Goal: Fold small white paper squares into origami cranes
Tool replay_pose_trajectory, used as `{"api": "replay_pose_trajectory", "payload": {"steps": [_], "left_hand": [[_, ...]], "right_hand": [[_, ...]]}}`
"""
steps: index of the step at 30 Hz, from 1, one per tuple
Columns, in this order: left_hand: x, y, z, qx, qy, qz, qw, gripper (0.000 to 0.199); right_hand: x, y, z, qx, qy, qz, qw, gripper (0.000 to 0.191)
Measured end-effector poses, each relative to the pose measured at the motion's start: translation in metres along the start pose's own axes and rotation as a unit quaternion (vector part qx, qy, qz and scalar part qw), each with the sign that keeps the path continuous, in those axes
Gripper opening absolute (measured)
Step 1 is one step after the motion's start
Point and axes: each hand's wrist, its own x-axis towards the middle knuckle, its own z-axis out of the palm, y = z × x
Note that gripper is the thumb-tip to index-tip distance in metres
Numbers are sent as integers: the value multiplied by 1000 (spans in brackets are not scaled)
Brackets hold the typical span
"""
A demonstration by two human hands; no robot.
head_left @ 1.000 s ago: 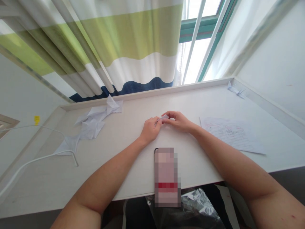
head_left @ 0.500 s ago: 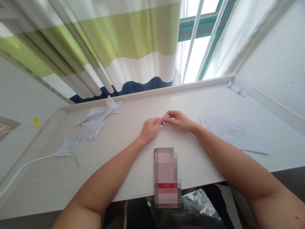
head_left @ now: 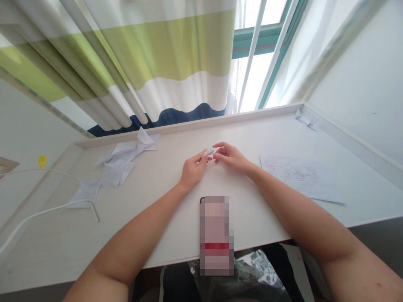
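Right hand [head_left: 231, 158] has spread; left hand [head_left: 194, 168] holds paper [head_left: 209, 151] slanting lengthwise away rightward.

Head camera: worn on the person's head, it looked forward and down.
Desk [head_left: 160, 170]: filled the lower view, its front edge near the lens.
Left hand [head_left: 193, 169], right hand [head_left: 232, 158]: appeared mid-view, farther out.
Curtain [head_left: 176, 54], window [head_left: 267, 38]: stood at the far side.
Walls [head_left: 362, 84]: bounded the view left and right.
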Motion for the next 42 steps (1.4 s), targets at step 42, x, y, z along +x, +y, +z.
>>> {"api": "replay_pose_trajectory", "payload": {"steps": [42], "left_hand": [[7, -2, 2, -144, 13, -68, 987, 25]], "right_hand": [[-5, -1, 8, -45, -10, -85, 995, 17]]}}
